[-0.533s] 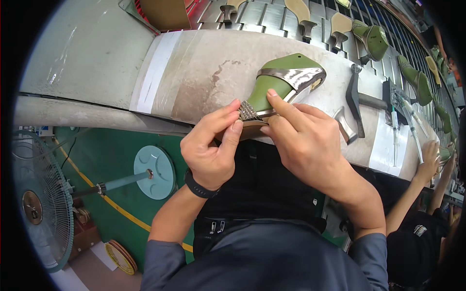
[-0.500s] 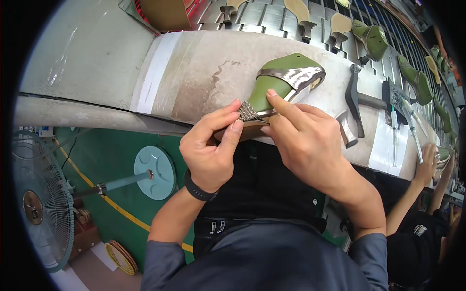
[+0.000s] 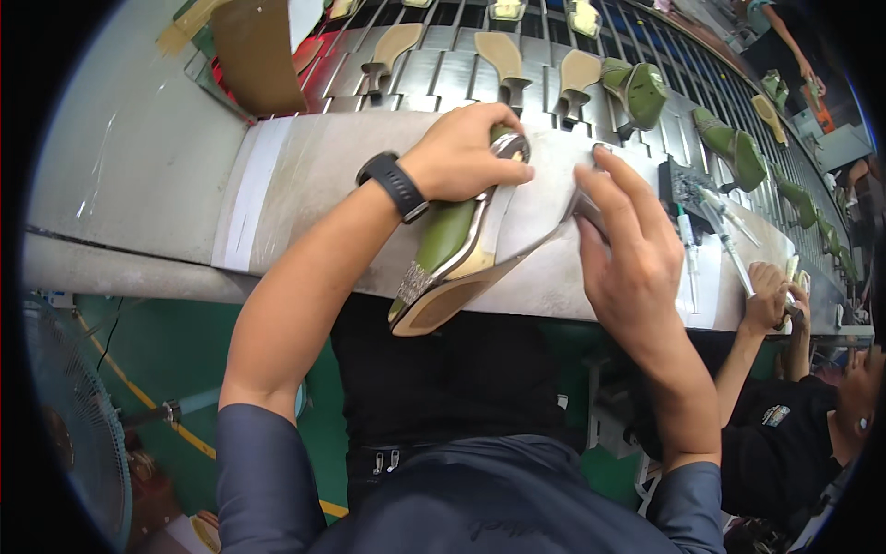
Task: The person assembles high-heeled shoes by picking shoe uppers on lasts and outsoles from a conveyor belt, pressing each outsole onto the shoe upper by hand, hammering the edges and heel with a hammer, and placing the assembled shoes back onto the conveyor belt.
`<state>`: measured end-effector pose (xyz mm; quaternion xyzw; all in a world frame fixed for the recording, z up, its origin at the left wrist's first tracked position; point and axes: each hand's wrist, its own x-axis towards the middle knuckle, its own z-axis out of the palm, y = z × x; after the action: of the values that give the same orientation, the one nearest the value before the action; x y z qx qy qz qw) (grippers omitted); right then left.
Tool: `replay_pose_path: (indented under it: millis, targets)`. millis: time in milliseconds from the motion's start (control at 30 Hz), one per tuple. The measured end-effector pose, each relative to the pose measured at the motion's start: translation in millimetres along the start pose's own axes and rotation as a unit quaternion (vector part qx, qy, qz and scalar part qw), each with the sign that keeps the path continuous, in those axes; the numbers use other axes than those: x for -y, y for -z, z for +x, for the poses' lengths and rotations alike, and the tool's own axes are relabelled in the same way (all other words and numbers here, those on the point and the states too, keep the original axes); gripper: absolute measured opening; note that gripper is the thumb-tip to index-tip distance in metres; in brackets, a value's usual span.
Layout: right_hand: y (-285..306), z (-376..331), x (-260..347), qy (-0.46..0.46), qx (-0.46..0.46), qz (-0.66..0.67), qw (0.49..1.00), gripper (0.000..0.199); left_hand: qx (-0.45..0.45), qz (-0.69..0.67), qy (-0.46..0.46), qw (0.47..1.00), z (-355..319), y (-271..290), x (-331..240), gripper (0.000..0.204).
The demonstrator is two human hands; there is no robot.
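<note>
Near the middle of the frame, a green shoe (image 3: pixel 445 233) with a silver strap and a glittery band (image 3: pixel 414 281) slants across the pale table (image 3: pixel 314 175), its lower end at the table's front edge. The left hand (image 3: pixel 460 155), below a black watch (image 3: pixel 399 187), is clamped on the shoe's upper end. A tan sole (image 3: pixel 450 303) runs from the shoe's lower end toward the right hand (image 3: pixel 635 263), whose fingers curve near a grey heel (image 3: pixel 585 210), thumb apart from the fingertips; I cannot tell whether they grip it. Syringes (image 3: pixel 689 258) lie right of that hand, before a dark box (image 3: pixel 684 183). Across the top, more shoe parts stand on a metal conveyor (image 3: pixel 443 83); a co-worker's hand (image 3: pixel 764 297) shows at far right.
</note>
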<state>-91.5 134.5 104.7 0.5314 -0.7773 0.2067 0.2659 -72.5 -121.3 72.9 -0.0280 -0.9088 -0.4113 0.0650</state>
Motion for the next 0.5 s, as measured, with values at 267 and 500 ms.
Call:
replay_pose_path:
  millis: [267,500]
  targets:
    - [-16.7,22.6,27.6,-0.154,0.050,0.423,0.892,0.052,-0.127,-0.157,-0.113,0.973,-58.2,-4.1,8.2,0.038]
    - [-51.4,27.6,54.9,0.084,-0.143,0.260,0.951,0.038,-0.175,-0.286,-0.100,0.937,-83.2,2.1,11.5,0.060]
